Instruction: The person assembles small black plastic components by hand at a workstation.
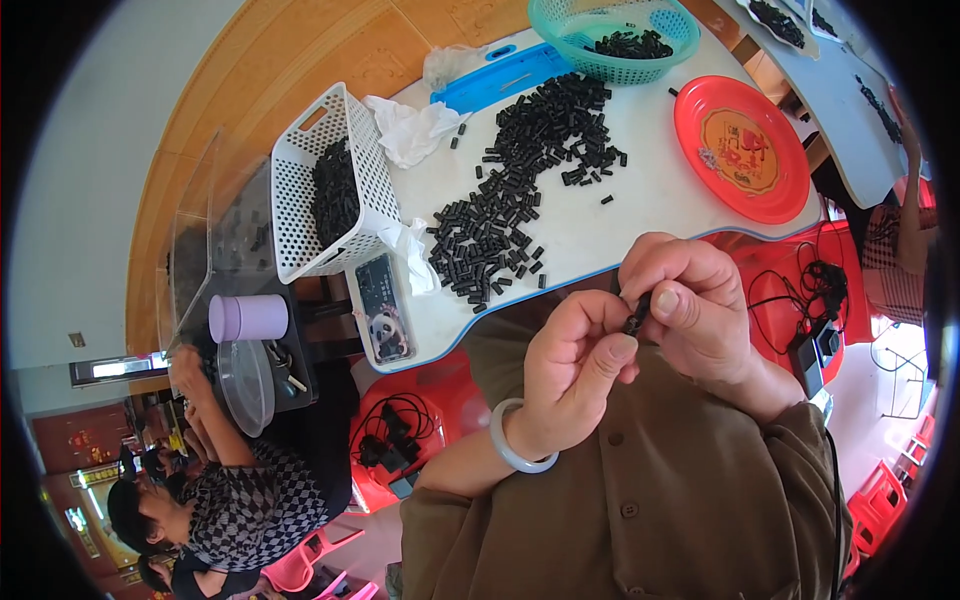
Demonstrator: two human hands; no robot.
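In front of my chest, close to the table's near edge, both hands come together around a small black tube-shaped piece. My left hand pinches it from the left between thumb and fingers. From the other side, my right hand is closed on it with thumb and forefinger. The fingers partly cover the piece, so its full shape is hidden. Beyond my hands, a long heap of short black cylinders spreads across the white table.
A white perforated basket with black pieces stands left, near a phone with a panda picture. Farther back are a blue tray and a green basket. A red round tray lies right. Another person sits left.
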